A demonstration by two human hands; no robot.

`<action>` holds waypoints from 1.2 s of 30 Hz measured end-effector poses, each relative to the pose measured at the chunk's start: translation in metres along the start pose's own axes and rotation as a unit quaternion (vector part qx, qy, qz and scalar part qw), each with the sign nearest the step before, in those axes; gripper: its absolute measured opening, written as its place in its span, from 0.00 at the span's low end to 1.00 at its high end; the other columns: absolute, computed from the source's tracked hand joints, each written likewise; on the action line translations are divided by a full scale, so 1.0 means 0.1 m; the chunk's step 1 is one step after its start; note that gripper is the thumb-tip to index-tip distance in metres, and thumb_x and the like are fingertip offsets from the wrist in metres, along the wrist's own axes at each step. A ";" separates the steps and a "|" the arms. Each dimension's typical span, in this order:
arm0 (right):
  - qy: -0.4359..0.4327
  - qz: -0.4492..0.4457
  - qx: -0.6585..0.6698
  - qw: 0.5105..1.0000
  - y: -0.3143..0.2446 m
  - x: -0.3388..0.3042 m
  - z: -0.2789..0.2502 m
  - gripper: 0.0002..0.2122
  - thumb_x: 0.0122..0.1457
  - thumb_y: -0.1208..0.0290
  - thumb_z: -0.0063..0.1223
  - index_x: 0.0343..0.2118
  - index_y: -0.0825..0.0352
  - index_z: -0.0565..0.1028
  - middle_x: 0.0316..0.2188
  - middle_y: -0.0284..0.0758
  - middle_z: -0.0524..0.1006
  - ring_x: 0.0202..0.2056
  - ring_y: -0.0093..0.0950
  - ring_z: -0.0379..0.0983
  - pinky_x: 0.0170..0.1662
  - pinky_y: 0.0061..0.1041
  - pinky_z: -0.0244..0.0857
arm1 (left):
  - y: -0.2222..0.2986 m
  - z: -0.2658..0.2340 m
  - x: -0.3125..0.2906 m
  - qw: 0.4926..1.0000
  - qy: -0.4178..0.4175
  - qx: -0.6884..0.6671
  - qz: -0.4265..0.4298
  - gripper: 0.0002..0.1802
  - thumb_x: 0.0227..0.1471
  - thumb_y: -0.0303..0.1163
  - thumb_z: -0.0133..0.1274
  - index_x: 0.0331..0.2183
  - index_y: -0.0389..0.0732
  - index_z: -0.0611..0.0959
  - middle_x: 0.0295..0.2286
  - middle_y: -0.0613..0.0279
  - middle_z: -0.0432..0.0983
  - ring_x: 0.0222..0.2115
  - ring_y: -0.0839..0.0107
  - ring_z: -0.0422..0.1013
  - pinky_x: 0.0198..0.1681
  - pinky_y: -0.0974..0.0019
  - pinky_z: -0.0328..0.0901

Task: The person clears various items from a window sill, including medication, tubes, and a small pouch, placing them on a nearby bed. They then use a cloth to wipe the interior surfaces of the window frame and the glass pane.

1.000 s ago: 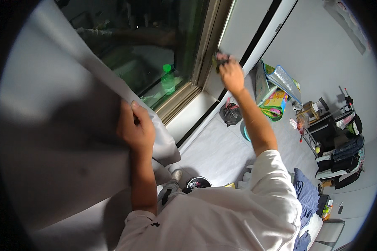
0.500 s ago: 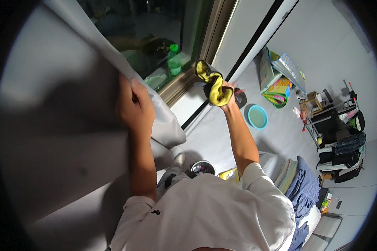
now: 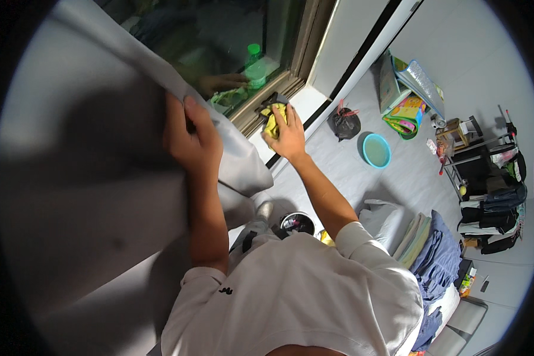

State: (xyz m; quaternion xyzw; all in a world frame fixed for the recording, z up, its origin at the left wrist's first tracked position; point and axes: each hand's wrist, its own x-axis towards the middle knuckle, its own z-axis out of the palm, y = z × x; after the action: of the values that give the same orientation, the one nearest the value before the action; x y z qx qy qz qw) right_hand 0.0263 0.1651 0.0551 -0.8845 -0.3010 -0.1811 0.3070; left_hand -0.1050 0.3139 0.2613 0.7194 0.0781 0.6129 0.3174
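left grip (image 3: pixel 190 133) clutching curtain (image 3: pixel 101 178) edge | right grip (image 3: pixel 288 133) pinching yellow cloth (image 3: pixel 273 121) at window frame (image 3: pixel 279 83)

White short-sleeved shirt (image 3: pixel 302 296), bare forearms

Grey floor (image 3: pixel 362 178) bears a blue basin (image 3: pixel 376 151) and black bag (image 3: pixel 344 123).

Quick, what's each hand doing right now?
Left hand: closed, gripping the grey curtain.
Right hand: closed on a yellow cloth, pressed at the window frame.
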 end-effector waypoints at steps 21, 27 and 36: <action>0.320 -0.299 -0.353 0.827 0.55 2.76 -2.37 0.28 0.39 0.75 0.61 0.50 0.57 0.75 0.53 0.35 0.73 0.56 0.36 0.67 0.62 0.41 0.56 | 0.08 0.35 0.01 1.000 0.004 0.009 -0.004 0.09 0.63 0.27 0.46 0.37 0.30 0.76 0.19 0.66 0.65 0.19 0.81 0.58 0.21 0.75 0.55; 0.012 -0.268 -0.358 0.894 1.32 1.31 -1.05 0.19 0.52 0.73 0.51 0.50 0.63 0.77 0.56 0.36 0.71 0.60 0.33 0.62 0.67 0.39 0.49 | 0.08 0.31 0.03 1.000 0.006 0.014 0.027 0.10 0.62 0.26 0.46 0.35 0.28 0.77 0.19 0.64 0.67 0.18 0.80 0.59 0.21 0.74 0.56; -0.038 -0.305 -0.471 0.827 1.12 1.70 -1.34 0.16 0.53 0.67 0.51 0.45 0.62 0.80 0.55 0.37 0.71 0.57 0.32 0.63 0.64 0.37 0.50 | -0.05 0.23 0.15 0.997 0.027 0.022 0.072 0.09 0.61 0.25 0.47 0.35 0.27 0.77 0.19 0.63 0.68 0.18 0.79 0.60 0.21 0.75 0.55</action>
State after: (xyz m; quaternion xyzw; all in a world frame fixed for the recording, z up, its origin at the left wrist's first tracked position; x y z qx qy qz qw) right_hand 0.2085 0.0787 0.1924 -0.7909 -0.4452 -0.3514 -0.2300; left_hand -0.0787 0.3174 0.2696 0.7129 0.0483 0.6518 0.2542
